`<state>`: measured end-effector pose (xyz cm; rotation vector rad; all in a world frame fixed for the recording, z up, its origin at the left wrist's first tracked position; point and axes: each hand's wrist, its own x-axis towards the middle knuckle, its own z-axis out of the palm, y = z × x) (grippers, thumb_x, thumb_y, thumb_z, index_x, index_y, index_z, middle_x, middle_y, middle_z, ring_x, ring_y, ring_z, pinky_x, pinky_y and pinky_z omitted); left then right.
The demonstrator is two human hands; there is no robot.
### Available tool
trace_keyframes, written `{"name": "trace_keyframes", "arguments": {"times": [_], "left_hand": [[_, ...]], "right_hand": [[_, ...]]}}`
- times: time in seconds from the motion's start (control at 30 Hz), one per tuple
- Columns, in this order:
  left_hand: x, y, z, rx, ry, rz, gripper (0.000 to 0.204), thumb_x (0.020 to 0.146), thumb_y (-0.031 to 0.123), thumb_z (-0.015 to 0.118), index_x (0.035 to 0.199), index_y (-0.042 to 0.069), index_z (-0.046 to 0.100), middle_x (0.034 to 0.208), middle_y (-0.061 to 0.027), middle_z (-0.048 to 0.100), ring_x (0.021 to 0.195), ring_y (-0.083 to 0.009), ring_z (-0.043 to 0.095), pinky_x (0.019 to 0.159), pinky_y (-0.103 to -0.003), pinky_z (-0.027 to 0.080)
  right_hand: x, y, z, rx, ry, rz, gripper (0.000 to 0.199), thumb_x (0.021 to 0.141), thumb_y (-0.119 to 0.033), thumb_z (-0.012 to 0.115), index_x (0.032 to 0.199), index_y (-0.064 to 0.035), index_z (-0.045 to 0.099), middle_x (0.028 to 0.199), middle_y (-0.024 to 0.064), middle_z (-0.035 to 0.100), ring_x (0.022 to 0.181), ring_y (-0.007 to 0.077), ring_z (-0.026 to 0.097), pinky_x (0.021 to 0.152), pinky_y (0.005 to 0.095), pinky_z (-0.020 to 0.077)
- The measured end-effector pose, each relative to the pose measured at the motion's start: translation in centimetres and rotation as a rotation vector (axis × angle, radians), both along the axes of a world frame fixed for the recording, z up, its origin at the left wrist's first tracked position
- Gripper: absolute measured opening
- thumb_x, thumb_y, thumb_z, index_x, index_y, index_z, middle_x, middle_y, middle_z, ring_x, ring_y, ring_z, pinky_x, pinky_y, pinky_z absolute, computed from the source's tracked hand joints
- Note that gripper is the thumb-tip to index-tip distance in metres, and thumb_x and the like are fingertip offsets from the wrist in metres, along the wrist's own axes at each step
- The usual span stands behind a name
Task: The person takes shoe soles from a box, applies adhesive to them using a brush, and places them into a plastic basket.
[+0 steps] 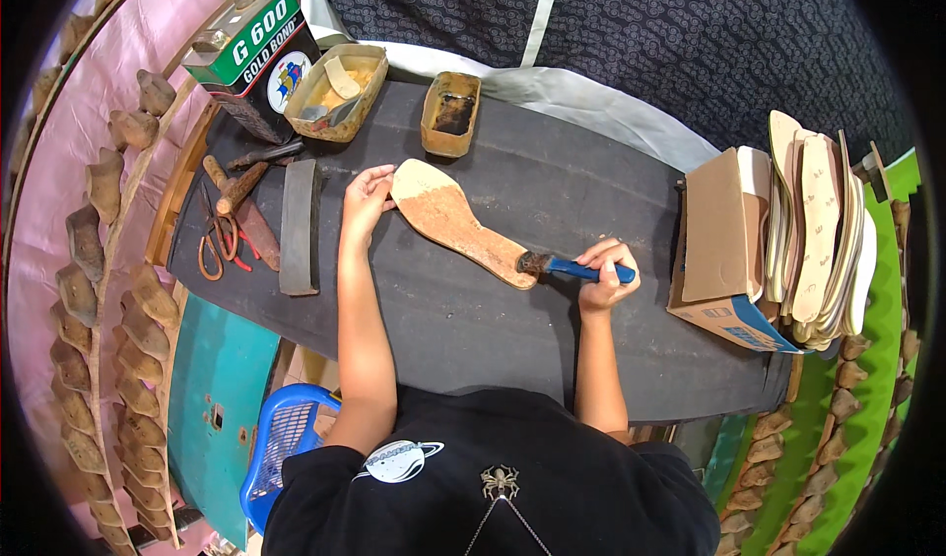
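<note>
A tan shoe insole (448, 216) lies slantwise over the dark worktable (424, 329), its wide toe end to the left and its heel to the right. Much of its face looks darker and wet, while the toe rim is paler. My left hand (367, 203) pinches the insole's edge at the toe end. In my right hand (608, 265) is a blue-handled brush (572, 269), gripped around the handle. The brush's dark, clotted head rests on the insole's heel.
At the back left stand a glue tin (251, 59), a tub with scrapers (340, 93) and a dark-stained tub (451, 113). Scissors (219, 236), a hammer (241, 187) and a grey block (300, 226) lie left. A cardboard box (719, 231) of insoles (818, 226) stands right.
</note>
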<state>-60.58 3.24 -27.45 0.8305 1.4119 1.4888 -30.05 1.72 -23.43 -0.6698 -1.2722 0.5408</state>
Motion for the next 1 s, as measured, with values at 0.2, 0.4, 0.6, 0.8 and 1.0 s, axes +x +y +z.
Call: {"name": "trace_keyframes", "arguments": {"times": [0.2,0.4,0.6,0.8,1.0], "left_hand": [[-0.1,-0.1,-0.1,0.007,0.013,-0.001,0.024,0.083,0.014,0.051,0.104,0.002,0.052,0.088,-0.0041,0.060,0.079,-0.0104,0.056,0.068,-0.025,0.045],[0.1,-0.1,-0.1,0.005,0.015,-0.003,0.025,0.083,0.014,0.051,0.104,0.002,0.051,0.089,-0.0043,0.060,0.079,-0.0105,0.056,0.069,-0.025,0.045],[0.1,-0.1,0.2,0.007,0.008,0.002,0.025,0.083,0.014,0.051,0.104,0.002,0.051,0.090,-0.0045,0.060,0.079,-0.0107,0.056,0.069,-0.025,0.045],[0.0,-0.1,-0.1,0.007,0.013,0.003,0.024,0.083,0.014,0.051,0.104,0.002,0.052,0.090,-0.0046,0.060,0.079,-0.0108,0.056,0.068,-0.025,0.045],[-0.2,-0.1,-0.3,-0.004,0.007,0.003,0.024,0.083,0.014,0.051,0.103,0.002,0.052,0.089,-0.0044,0.060,0.079,-0.0105,0.056,0.067,-0.024,0.045]], "right_hand": [[0.8,0.1,0.3,0.028,0.039,0.022,0.027,0.068,-0.022,0.045,0.051,-0.0036,0.036,0.045,0.0120,0.043,0.037,0.0130,0.037,0.037,0.0218,0.0310],[-0.1,0.1,0.3,-0.036,0.090,-0.040,0.024,0.075,-0.018,0.045,0.057,-0.0018,0.042,0.054,0.0124,0.052,0.049,0.0160,0.051,0.052,0.0254,0.0422],[0.3,0.5,-0.1,-0.071,-0.068,-0.011,0.028,0.079,-0.021,0.047,0.058,-0.0019,0.043,0.056,0.0095,0.053,0.049,0.0128,0.048,0.049,0.0237,0.0378],[1.2,0.4,0.3,-0.060,-0.037,-0.063,0.028,0.078,-0.019,0.046,0.056,-0.0029,0.041,0.050,0.0076,0.049,0.044,0.0117,0.044,0.045,0.0228,0.0342],[-0.1,0.0,0.5,-0.073,-0.044,-0.044,0.026,0.080,-0.018,0.047,0.060,-0.0011,0.043,0.058,0.0118,0.052,0.052,0.0157,0.051,0.050,0.0250,0.0408]]}}
